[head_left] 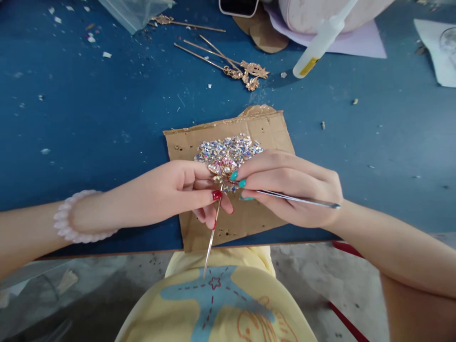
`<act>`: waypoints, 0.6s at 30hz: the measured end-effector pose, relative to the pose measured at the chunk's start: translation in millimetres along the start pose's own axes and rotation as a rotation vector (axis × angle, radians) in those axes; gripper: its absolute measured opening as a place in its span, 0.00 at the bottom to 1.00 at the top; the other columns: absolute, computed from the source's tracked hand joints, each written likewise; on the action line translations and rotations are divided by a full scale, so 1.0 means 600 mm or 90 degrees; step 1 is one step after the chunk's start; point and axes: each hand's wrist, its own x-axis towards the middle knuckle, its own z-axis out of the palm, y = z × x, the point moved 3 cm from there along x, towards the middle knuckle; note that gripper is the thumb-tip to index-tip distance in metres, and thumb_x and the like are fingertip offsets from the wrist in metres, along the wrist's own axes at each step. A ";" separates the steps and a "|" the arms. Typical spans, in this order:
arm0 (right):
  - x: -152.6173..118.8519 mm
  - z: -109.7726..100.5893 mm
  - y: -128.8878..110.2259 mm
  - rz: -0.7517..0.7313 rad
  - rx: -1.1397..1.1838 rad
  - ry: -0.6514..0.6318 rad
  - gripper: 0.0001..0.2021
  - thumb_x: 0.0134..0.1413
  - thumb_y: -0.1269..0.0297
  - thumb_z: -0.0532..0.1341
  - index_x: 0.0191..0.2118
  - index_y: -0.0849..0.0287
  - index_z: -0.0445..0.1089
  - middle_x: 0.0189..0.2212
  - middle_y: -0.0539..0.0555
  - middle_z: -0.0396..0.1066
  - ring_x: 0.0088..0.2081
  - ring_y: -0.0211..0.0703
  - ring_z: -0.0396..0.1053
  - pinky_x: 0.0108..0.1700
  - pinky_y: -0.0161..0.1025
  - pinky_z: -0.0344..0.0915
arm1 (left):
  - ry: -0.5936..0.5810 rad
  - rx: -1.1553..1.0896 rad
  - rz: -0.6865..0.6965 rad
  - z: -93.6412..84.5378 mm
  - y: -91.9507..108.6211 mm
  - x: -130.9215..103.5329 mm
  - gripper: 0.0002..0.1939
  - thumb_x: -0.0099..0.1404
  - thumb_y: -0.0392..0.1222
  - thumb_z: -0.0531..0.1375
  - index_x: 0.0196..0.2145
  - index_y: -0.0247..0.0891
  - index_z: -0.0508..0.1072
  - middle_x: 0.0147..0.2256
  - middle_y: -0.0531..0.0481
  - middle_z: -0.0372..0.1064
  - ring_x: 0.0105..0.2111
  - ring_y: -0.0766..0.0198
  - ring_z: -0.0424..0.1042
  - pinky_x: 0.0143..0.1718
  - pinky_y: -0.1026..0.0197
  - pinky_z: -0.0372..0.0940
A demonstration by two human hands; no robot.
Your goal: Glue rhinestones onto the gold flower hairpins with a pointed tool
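My left hand, red-nailed, pinches a hair stick just below its decorated head. The metal shaft slants down toward the yellow shirt. Pink stones and a white pearl show on the ornament. From the right, my right hand, with turquoise nails, is closed around slim metal tweezers. Their tip is at the ornament, partly hidden by my fingers. Just beyond both hands, a pile of small blue, clear and silvery rhinestones lies on a cardboard sheet.
Several more gold-coloured hair sticks lie farther back on the blue table. A white glue bottle leans near a pale pouch. At the top left is a clear plastic bag; a paper sheet lies far right.
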 end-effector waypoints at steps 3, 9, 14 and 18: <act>0.000 0.001 0.000 -0.002 0.004 -0.004 0.05 0.67 0.72 0.58 0.40 0.62 0.71 0.41 0.57 0.79 0.45 0.37 0.78 0.48 0.37 0.78 | 0.002 0.004 -0.003 0.001 0.001 -0.001 0.08 0.72 0.32 0.57 0.40 0.39 0.77 0.34 0.56 0.80 0.29 0.73 0.78 0.34 0.73 0.74; 0.000 0.002 0.001 -0.001 -0.006 -0.008 0.06 0.68 0.70 0.57 0.41 0.61 0.71 0.41 0.55 0.79 0.44 0.36 0.78 0.47 0.37 0.79 | 0.004 0.005 -0.008 0.002 0.003 0.000 0.08 0.71 0.32 0.58 0.39 0.39 0.77 0.33 0.56 0.80 0.29 0.73 0.79 0.33 0.73 0.74; 0.000 0.002 0.003 -0.003 -0.001 -0.010 0.05 0.68 0.71 0.57 0.41 0.61 0.71 0.41 0.56 0.79 0.45 0.38 0.79 0.47 0.39 0.79 | 0.008 0.007 -0.011 0.001 0.001 0.000 0.07 0.70 0.33 0.58 0.39 0.39 0.77 0.34 0.55 0.81 0.29 0.72 0.79 0.33 0.73 0.74; 0.000 0.003 0.004 -0.007 -0.006 -0.014 0.06 0.69 0.70 0.56 0.41 0.61 0.71 0.41 0.55 0.78 0.45 0.37 0.79 0.48 0.38 0.79 | 0.008 -0.001 -0.007 0.000 0.000 0.000 0.08 0.70 0.31 0.59 0.39 0.39 0.77 0.34 0.55 0.81 0.28 0.73 0.79 0.33 0.74 0.74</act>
